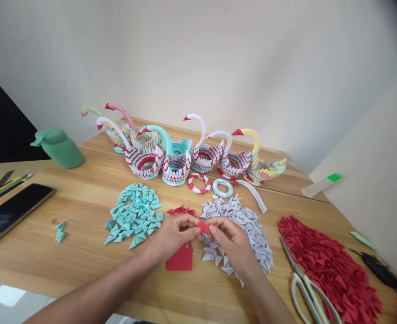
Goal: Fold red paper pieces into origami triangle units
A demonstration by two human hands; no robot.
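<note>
Between my two hands is a small folded piece of red paper [203, 227]. My left hand [180, 231] pinches its left side between thumb and fingers, and my right hand [230, 240] pinches its right side. Below my left hand, a flat red paper sheet [180, 260] lies on the table. Just beyond my fingers sits a little group of red folded triangles [181, 210]. A heap of pale grey folded triangles [259, 238] spreads behind and partly under my right hand. Teal folded triangles [134, 213] lie in a pile left of my left hand.
Several paper swans [144, 162] stand along the back, with two paper rings [199, 183] before them. Scissors [297, 270] lie beside a red triangle heap [333, 270] at right. A green jug [58, 148] and a phone [16, 211] are at left.
</note>
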